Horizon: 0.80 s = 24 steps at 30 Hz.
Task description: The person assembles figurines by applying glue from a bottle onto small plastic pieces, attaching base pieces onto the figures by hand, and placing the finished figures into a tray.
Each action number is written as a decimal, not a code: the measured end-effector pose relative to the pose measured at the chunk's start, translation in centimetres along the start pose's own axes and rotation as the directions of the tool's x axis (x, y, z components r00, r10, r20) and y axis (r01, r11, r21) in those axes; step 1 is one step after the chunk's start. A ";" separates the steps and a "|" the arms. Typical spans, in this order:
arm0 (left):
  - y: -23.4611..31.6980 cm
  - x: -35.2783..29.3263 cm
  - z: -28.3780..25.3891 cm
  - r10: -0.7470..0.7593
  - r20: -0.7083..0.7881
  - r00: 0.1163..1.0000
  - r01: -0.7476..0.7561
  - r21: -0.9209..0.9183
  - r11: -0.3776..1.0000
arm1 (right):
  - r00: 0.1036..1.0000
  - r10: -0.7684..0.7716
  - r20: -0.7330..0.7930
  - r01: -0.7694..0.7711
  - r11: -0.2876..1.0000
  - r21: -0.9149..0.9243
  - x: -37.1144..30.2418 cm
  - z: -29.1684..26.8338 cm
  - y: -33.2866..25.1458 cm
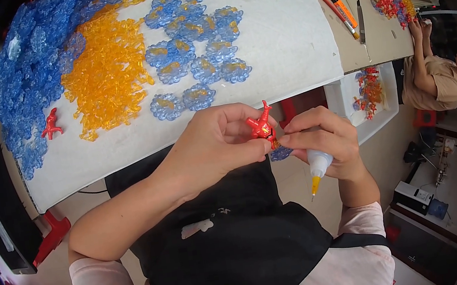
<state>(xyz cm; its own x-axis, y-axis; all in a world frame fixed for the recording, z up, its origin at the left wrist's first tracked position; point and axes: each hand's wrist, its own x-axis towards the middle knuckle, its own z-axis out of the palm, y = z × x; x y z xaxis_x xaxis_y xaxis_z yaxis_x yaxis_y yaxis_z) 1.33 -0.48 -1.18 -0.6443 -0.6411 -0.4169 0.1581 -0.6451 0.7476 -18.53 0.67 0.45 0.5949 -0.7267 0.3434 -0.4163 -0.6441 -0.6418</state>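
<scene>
My left hand (211, 142) pinches a shiny red plastic figurine (262, 129), held upright over my lap. Directly below the figurine, partly hidden by my fingers, is a clear blue flower-shaped base (281, 153) with a bit of orange on it. The thumb and forefinger of my right hand (326, 135) close in at the figurine's lower end. Tucked in that same hand is a small white glue bottle (320, 160), its yellow needle tip pointing down and away from the figurine. Whether figurine and base are joined, I cannot tell.
On the white-covered table (289, 31) lie a blue heap (28, 71), an orange heap (109, 71), several blue pieces with orange centres (190, 26) and a red figurine (51, 124). A cutter knife (361, 21) lies farther right. A white tray (365, 130) holds coloured pieces; another person (439, 74) works beyond.
</scene>
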 end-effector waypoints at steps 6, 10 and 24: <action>-0.1 0.2 -0.2 -0.073 0.018 0.997 0.075 -0.072 0.995 | 1.000 0.023 0.022 -0.024 0.996 0.086 -0.1 0.2 0.6; -0.4 0.2 -0.2 -0.073 0.004 0.997 0.073 -0.094 0.993 | 0.999 0.034 0.021 -0.037 0.991 0.131 -0.2 0.5 0.9; -0.5 -0.2 -0.3 -0.084 -0.048 0.995 0.082 -0.052 0.995 | 0.999 0.038 -0.001 -0.037 0.987 0.158 -0.2 1.3 0.9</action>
<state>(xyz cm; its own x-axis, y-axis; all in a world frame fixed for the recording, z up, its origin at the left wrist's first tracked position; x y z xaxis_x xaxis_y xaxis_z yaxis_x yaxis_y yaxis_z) 1.64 -0.14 -1.59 -0.6185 -0.6038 -0.5028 0.1435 -0.7160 0.6832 -18.16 0.51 -1.06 0.5778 -0.7509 0.3199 -0.3240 -0.5708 -0.7545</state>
